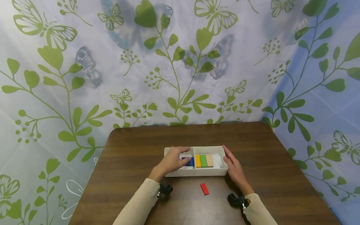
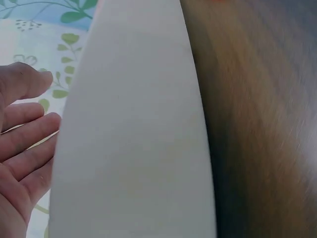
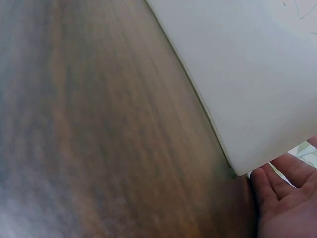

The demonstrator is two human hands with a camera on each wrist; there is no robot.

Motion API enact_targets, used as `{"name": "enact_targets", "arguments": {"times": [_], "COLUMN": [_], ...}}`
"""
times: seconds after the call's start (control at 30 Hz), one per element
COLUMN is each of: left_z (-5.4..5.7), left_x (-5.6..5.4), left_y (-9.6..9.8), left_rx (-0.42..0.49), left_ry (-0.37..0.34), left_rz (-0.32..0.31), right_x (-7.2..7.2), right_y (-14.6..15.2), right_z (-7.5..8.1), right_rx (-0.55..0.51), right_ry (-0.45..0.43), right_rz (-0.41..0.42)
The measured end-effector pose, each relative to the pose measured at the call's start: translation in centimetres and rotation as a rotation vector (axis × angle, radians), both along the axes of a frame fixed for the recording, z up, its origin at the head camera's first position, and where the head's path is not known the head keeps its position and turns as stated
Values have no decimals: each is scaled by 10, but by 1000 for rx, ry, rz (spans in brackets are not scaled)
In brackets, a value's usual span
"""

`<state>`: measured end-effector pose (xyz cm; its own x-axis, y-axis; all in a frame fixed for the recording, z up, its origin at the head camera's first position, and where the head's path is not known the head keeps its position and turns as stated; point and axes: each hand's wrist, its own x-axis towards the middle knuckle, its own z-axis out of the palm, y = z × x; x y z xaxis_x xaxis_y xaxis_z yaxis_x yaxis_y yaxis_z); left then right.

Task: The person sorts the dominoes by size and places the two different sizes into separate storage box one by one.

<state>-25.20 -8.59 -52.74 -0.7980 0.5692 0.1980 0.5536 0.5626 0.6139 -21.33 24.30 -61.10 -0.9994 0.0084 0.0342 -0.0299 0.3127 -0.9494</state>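
Observation:
A long white box (image 1: 180, 172) with a divider lies across the table. My left hand (image 1: 172, 161) hovers over its left compartment, thumb and fingers apart, partly covering dark blue and purple pieces (image 1: 192, 161). The left wrist view shows those fingers (image 2: 29, 144) loosely bent beyond the box wall. At the box's right end, my right hand (image 1: 235, 168) holds the end wall, thumb at the rim and fingers along the outside. Yellow (image 1: 198, 161), green (image 1: 203, 161) and beige blocks (image 1: 209, 161) lie side by side in the right compartment. A red block (image 1: 204, 189) rests on the table before the box.
The brown wooden table (image 1: 135, 147) has rounded back corners. A curtain (image 1: 174, 78) printed with leaves and butterflies hangs behind it and along the sides. Black wrist mounts (image 1: 165, 189) are strapped at both sleeves, near the table surface.

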Motion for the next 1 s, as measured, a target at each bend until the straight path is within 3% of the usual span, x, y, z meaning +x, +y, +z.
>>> {"name": "enact_targets", "arguments": {"times": [0.53,0.73,0.9,1.0], "left_z": [-1,-4,-8,-12], "left_x": [41,56,68,75], "left_y": [9,14,20,24], "left_rx": [142,177,205,230], "left_ry": [68,58,128,136], "left_rz": [48,34,18,15], "right_x": [-1,-1,0,0], "right_y": [0,1,1,0], "right_z": [-1,-2,-2,-1], "right_rx": [-8,-7,-17,-22], "right_ry": [9,17,13,10], "right_rz": [12,14,17,13]}}
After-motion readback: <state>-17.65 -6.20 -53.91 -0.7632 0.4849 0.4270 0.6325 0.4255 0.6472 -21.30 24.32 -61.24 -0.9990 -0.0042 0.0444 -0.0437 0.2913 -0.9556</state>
